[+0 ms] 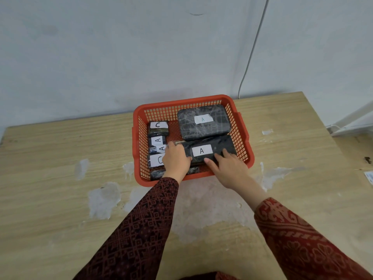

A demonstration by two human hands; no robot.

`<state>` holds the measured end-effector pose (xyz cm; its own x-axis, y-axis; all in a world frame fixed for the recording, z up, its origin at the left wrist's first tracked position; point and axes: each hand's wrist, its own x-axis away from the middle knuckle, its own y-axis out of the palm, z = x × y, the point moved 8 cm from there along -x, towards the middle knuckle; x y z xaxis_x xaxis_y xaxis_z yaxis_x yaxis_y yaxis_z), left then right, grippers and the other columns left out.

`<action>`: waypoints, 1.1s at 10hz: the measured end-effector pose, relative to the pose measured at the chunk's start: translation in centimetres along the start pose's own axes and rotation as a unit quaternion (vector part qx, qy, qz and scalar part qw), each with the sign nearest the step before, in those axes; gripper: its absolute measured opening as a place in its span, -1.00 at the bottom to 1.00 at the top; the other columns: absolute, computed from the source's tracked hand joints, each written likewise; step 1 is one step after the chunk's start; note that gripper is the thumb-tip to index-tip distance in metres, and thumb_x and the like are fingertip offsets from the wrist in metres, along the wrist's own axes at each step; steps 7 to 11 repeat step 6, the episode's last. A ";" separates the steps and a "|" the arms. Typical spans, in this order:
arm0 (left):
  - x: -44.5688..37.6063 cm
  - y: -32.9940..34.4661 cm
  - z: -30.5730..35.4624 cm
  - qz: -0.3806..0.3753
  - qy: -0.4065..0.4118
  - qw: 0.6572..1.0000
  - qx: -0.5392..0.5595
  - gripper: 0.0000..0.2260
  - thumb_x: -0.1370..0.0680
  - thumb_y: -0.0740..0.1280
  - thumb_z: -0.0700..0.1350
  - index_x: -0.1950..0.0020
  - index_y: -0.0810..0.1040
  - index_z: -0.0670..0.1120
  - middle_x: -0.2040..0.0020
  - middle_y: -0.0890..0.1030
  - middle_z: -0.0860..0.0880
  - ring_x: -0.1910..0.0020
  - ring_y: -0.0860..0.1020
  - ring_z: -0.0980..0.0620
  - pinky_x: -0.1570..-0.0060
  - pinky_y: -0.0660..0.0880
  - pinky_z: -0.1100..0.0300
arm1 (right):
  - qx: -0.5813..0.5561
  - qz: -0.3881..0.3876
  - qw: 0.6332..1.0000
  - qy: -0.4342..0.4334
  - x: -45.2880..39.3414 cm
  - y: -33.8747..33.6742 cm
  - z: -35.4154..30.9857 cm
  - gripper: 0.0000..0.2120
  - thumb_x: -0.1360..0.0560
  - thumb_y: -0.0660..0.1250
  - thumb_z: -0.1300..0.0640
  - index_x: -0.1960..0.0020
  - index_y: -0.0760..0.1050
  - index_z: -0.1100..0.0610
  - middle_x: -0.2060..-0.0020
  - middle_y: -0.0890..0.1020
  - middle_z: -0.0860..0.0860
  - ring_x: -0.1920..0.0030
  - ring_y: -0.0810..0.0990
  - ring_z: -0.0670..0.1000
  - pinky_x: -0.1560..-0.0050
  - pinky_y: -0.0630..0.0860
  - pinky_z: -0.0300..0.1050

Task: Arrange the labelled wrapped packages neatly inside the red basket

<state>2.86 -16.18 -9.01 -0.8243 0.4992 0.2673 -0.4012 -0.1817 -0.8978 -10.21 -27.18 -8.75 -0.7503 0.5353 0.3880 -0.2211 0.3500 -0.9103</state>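
The red basket (245,136) stands on the wooden table at the wall. Inside it, a large black wrapped package labelled A (202,123) lies flat at the back right. In front of it a long black package labelled A (214,147) is gripped at both ends: my left hand (175,158) at its left end, my right hand (228,168) with fingers over its near right edge. Down the basket's left side lie several small packages: one labelled C (158,128), two labelled A (158,141), one partly hidden by my left hand (155,160), and another at the front (157,174).
The wooden table (60,168) has worn pale patches near the basket's front. A thin cable (250,57) runs down the wall behind the basket. A white object (351,124) sits at the right past the table's edge, and a small label (369,176) lies at the far right.
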 end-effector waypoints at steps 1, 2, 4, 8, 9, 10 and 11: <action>-0.1 0.0 -0.1 0.011 0.013 1.000 -0.015 -0.58 -0.49 0.40 0.04 -0.24 0.50 -0.18 -0.28 0.42 -0.18 -0.29 0.37 -0.19 -0.06 0.47 -0.05 | 0.047 -0.023 0.999 0.006 0.5 0.7 -0.4 -0.26 -0.52 -0.20 -0.35 -0.50 0.18 0.10 -0.51 0.18 0.20 -0.49 0.19 0.18 -0.45 0.16 0.12; 0.3 0.0 0.0 0.021 0.037 0.998 -0.036 -0.54 -0.52 0.35 0.07 -0.31 0.46 -0.18 -0.29 0.41 -0.18 -0.30 0.35 -0.18 -0.09 0.46 -0.03 | 0.046 -0.045 0.998 0.004 0.2 0.7 -0.4 -0.25 -0.52 -0.20 -0.35 -0.51 0.13 0.10 -0.52 0.14 0.20 -0.50 0.15 0.18 -0.46 0.13 0.13; 1.2 -1.2 -0.3 0.004 0.127 0.987 -0.098 -0.51 -0.60 0.17 0.10 -0.42 0.37 -0.18 -0.31 0.39 -0.19 -0.32 0.31 -0.18 -0.19 0.40 -0.04 | 0.040 -0.127 0.991 0.018 0.5 0.5 -0.4 -0.25 -0.53 -0.15 -0.35 -0.53 0.08 0.12 -0.54 0.08 0.20 -0.51 0.12 0.21 -0.46 0.14 0.16; 1.3 -5.8 -2.2 0.009 0.197 0.965 -0.171 -0.50 -0.60 0.14 0.11 -0.49 0.27 -0.08 -0.47 0.31 -0.17 -0.44 0.24 -0.18 -0.38 0.22 -0.09 | 0.069 -0.061 0.995 -0.045 0.1 -5.2 -4.1 -0.44 -0.56 0.08 -0.22 -0.36 0.36 0.15 -0.27 0.53 0.18 -0.21 0.53 0.20 -0.22 0.46 0.13; 1.3 -5.8 -2.2 0.009 0.197 0.965 -0.171 -0.50 -0.60 0.14 0.11 -0.49 0.27 -0.08 -0.47 0.31 -0.17 -0.44 0.24 -0.18 -0.38 0.22 -0.09 | 0.069 -0.061 0.995 -0.045 0.1 -5.2 -4.1 -0.44 -0.56 0.08 -0.22 -0.36 0.36 0.15 -0.27 0.53 0.18 -0.21 0.53 0.20 -0.22 0.46 0.13; 1.3 -5.8 -2.2 0.009 0.197 0.965 -0.171 -0.50 -0.60 0.14 0.11 -0.49 0.27 -0.08 -0.47 0.31 -0.17 -0.44 0.24 -0.18 -0.38 0.22 -0.09 | 0.069 -0.061 0.995 -0.045 0.1 -5.2 -4.1 -0.44 -0.56 0.08 -0.22 -0.36 0.36 0.15 -0.27 0.53 0.18 -0.21 0.53 0.20 -0.22 0.46 0.13; 1.3 -5.8 -2.2 0.009 0.197 0.965 -0.171 -0.50 -0.60 0.14 0.11 -0.49 0.27 -0.08 -0.47 0.31 -0.17 -0.44 0.24 -0.18 -0.38 0.22 -0.09 | 0.069 -0.061 0.995 -0.045 0.1 -5.2 -4.1 -0.44 -0.56 0.08 -0.22 -0.36 0.36 0.15 -0.27 0.53 0.18 -0.21 0.53 0.20 -0.22 0.46 0.13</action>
